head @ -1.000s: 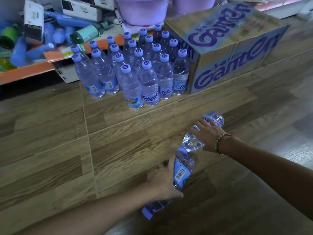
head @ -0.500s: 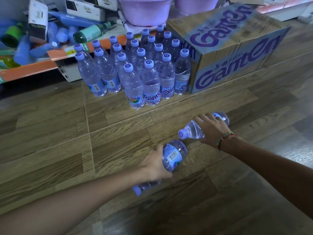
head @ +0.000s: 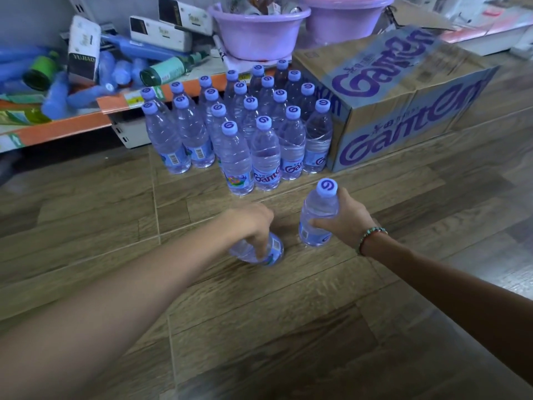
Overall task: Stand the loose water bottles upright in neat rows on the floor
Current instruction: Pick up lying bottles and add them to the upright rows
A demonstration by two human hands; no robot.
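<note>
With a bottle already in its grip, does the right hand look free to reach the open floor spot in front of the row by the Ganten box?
Probably yes. The right hand holds its bottle upright just short of the standing bottles, and only bare floor lies between. The left hand is off to the side.

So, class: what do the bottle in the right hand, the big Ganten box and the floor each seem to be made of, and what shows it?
Bottle in the right hand: thin clear plastic, glossy; you see through it, with an opaque lilac cap.
Ganten box: brown corrugated cardboard, matte, with folded flaps and printed lettering.
Floor: wood-look planks with visible grain and seams; laminate, vinyl or tile cannot be told.
</note>
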